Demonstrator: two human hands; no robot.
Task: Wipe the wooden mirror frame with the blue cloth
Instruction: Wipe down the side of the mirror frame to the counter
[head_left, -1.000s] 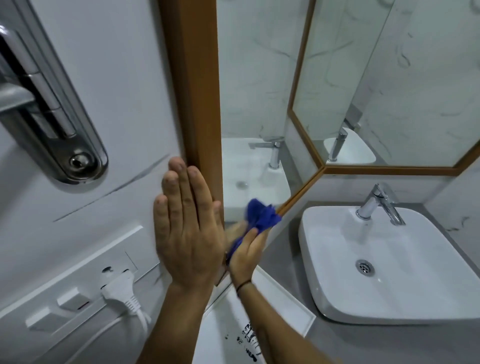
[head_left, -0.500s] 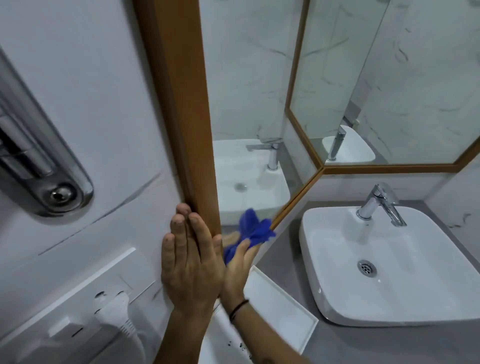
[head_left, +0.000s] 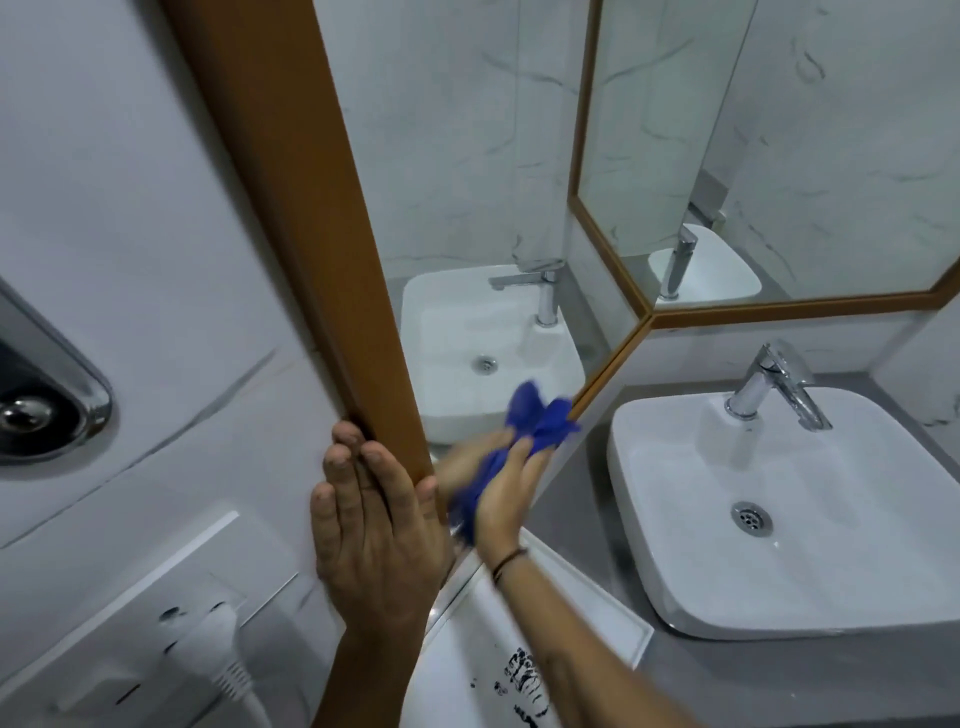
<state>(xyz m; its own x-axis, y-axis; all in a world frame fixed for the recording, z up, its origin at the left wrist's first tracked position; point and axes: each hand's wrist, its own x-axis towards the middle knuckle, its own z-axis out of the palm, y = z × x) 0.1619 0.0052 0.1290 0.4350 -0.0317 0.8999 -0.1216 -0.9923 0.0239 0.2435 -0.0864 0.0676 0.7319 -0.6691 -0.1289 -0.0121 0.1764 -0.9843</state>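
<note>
Hands sit lower on the frame than a second ago — the left hand (head_left: 379, 525), flat with fingers spread, has slid down the wall to brace at the brown wooden mirror frame's (head_left: 332, 260) lower left edge; the right hand (head_left: 506, 499), its grip bunched around the crumpled blue cloth (head_left: 535, 421), has drifted right along the bottom rail toward the white ceramic basin (head_left: 779, 519) on the grey counter (head_left: 571, 499); wiping seems to be working along that lower edge.

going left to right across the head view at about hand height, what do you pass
white plug → left hand on the wooden frame → right hand gripping the blue cloth → white sink
</note>
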